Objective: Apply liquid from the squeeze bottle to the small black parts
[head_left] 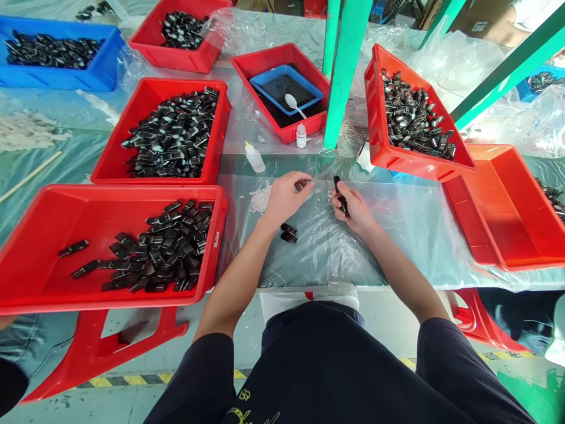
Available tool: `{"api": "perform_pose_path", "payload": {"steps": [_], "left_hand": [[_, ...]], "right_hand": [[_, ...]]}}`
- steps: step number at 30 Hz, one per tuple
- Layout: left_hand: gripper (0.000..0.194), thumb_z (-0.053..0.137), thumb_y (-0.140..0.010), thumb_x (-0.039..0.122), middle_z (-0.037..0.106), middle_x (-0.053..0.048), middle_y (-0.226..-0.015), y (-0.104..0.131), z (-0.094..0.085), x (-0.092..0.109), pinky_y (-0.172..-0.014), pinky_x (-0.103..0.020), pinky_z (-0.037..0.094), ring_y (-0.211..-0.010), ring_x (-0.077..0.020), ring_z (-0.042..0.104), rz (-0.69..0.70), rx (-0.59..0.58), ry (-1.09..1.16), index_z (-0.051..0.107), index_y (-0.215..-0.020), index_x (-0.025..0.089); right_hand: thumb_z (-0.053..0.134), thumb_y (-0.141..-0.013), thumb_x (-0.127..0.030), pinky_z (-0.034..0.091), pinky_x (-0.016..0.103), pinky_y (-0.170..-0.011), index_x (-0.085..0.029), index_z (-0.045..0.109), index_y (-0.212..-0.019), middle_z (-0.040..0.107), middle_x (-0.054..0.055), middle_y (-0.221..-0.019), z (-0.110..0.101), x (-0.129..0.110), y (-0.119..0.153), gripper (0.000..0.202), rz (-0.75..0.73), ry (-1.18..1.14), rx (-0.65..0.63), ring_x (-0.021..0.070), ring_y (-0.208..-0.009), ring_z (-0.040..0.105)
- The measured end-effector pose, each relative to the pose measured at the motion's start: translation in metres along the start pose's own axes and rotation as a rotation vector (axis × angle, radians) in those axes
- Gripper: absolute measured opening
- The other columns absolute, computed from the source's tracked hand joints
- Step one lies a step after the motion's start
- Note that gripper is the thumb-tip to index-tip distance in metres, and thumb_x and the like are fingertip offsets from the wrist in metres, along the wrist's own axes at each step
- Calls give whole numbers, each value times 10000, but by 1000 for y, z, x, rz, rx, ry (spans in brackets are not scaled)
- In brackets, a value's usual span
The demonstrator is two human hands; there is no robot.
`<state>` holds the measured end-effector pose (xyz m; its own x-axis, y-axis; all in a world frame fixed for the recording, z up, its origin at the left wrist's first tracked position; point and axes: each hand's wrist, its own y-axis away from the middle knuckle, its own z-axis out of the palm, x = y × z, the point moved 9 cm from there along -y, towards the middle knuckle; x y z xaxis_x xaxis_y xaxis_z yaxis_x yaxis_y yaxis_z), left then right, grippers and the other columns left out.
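Observation:
My right hand [353, 209] is closed around a small glossy black piece [338, 184], which stands up out of the fingers. To its left, my left hand [286, 197] has thumb and fingertips drawn together in a pinch; whatever is in them is too small or clear to make out. Two more black pieces [289, 234] lie on the plastic-covered table just below my left wrist. Beside that hand is a scatter of small whitish bits [260, 198]. A dropper bottle with a yellow tip [255, 157] lies behind them.
Red bins of black pieces stand at the left [30, 247], behind it [145, 85] and back right [375, 106]. A red tray [282, 53] holds a blue tray and white spoon [291, 101]. A small white bottle [301, 136] and green post [342, 88] stand ahead.

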<state>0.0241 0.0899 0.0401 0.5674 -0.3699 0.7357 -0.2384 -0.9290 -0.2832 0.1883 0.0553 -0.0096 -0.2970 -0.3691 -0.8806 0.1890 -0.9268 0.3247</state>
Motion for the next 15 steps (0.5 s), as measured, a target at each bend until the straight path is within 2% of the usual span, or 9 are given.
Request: {"api": "perform_pose_path", "payload": {"steps": [5, 8, 12, 15], "left_hand": [[183, 634, -986, 263, 762, -110, -1124, 5, 39, -2, -925, -402, 536, -1146, -297, 682, 56, -236, -274, 770, -1097, 211], [210, 576, -1014, 254, 744, -126, -1147, 10, 56, -1, -973, -427, 532, -1197, -317, 659, 91, -317, -370, 768, -1078, 200], [187, 569, -993, 205, 738, -126, -1053, 8, 56, 0, -958, -437, 531, -1122, -316, 673, 116, -286, -321, 754, -968, 194], [103, 646, -924, 192, 729, -96, -956, 3, 41, -4, -867, -403, 532, -982, -278, 687, 81, -192, -148, 747, -907, 205]], "right_hand": [[737, -816, -796, 190, 211, -347, -213, 600, -844, 393, -98, -567, -11, -20, -2, 600, -237, 212, 112, 42, -382, 317], [721, -804, -827, 227, 221, -362, -214, 608, -824, 383, -95, -562, -12, -24, -2, 624, -322, 286, 115, 50, -396, 324], [676, -859, -804, 262, 242, -407, -217, 631, -814, 401, -72, -583, -12, -27, -1, 591, -390, 415, 117, 75, -446, 349], [653, -916, -733, 305, 254, -488, -221, 619, -778, 432, -38, -629, -10, -31, 2, 531, -441, 549, 128, 109, -551, 377]]}}
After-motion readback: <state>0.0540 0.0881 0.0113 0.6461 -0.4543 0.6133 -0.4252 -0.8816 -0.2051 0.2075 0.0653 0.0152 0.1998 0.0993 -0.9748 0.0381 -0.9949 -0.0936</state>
